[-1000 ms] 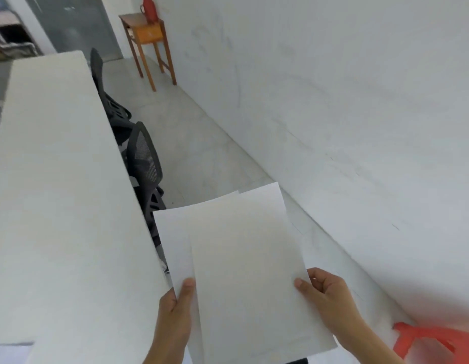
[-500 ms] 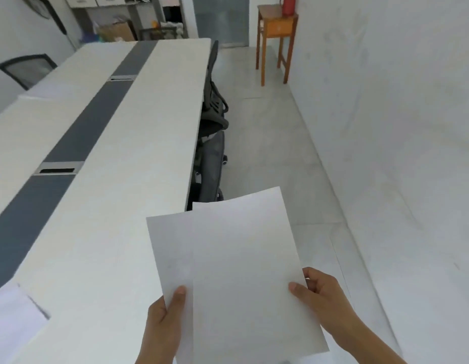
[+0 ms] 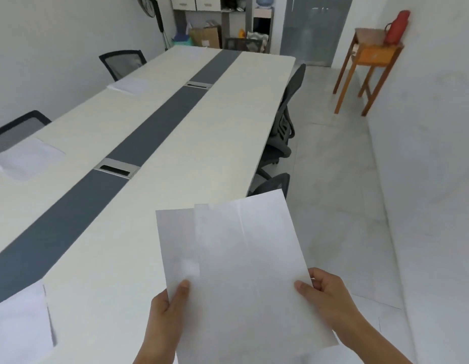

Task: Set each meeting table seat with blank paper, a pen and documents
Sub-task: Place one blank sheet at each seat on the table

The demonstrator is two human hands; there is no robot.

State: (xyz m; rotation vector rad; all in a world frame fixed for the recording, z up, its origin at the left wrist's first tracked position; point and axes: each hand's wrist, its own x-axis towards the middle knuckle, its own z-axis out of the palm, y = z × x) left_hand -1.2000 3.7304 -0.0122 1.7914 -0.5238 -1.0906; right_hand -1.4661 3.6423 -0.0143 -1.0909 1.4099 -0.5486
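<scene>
2 sheets (image 3: 250, 258) barely shifted: left hand (image 3: 165, 320) and right hand (image 3: 326, 298) pinch them (thumbs atop).

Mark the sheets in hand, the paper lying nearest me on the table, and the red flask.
held sheets (image 3: 254, 271): head view, middle of the front sheet.
paper on the table (image 3: 18, 327): head view, centre of the visible part.
red flask (image 3: 396, 28): head view, middle of its body.
</scene>
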